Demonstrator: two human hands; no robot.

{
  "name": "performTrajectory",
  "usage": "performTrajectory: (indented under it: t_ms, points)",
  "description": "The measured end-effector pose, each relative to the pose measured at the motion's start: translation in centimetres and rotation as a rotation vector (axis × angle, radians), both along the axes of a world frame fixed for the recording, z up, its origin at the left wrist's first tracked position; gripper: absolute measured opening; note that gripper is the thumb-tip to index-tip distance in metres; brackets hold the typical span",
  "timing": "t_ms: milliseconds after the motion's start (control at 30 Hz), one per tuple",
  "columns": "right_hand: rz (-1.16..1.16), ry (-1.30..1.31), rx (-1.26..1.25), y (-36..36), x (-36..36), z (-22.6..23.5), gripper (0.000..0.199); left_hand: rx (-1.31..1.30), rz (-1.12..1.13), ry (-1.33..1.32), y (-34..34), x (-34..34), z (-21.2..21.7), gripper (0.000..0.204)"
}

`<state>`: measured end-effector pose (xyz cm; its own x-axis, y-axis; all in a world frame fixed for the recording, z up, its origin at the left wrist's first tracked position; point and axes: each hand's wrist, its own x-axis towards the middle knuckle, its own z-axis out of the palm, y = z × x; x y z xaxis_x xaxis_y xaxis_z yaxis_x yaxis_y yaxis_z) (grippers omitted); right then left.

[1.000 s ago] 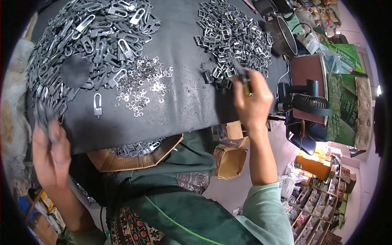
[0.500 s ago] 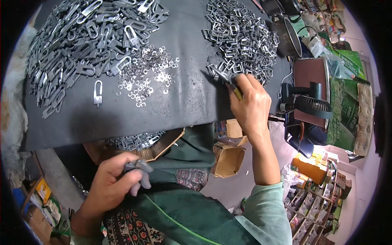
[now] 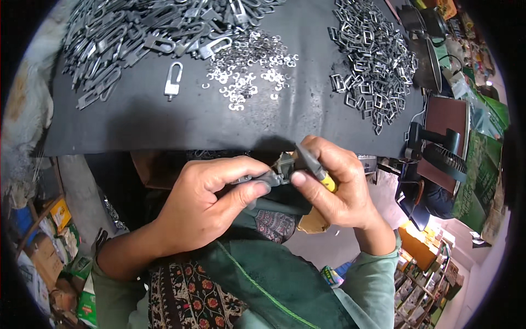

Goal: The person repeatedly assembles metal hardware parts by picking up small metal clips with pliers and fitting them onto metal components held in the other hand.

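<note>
In front of my lap both hands meet. My left hand is closed round a dark grey metal fitting, thumb and index finger pinching it; most of it is hidden in the fingers. Against its right end is a small rectangular metal ring. Closed in my right hand is a pair of pliers with a yellow-marked handle, its dark jaws pointing up and left beside the ring. Whether the jaws grip the ring I cannot tell.
On the dark table lie a heap of slotted metal hooks, small C-shaped rings and a pile of rectangular rings. One hook lies apart. A small black fan stands at right; a cardboard box is below.
My right hand has come back from the rectangular-ring pile with the pliers, to my left hand. My left hand has moved right and up, and the view has shifted.
</note>
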<state>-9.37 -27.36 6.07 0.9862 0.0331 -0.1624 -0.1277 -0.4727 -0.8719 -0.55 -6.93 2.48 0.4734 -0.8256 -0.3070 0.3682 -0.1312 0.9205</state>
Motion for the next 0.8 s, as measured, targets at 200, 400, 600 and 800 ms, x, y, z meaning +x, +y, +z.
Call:
performTrajectory:
  t_ms: [200,400,600,800]
  points:
    - [-0.035,0.168,0.012,0.1,0.6,1.0,0.010,-0.018,-0.058,0.102,0.8,0.6,-0.2,0.014]
    - [0.144,0.022,-0.063,0.2,1.1,1.2,0.012,-0.106,-0.038,0.071,1.1,0.6,-0.4,0.015]
    - [0.212,0.026,-0.131,0.6,0.6,0.9,0.017,-0.057,-0.075,0.157,1.3,0.8,-0.4,0.015]
    - [0.385,-0.077,-0.262,0.7,0.9,1.2,0.028,-0.105,-0.136,-0.270,1.6,0.7,-1.6,0.014]
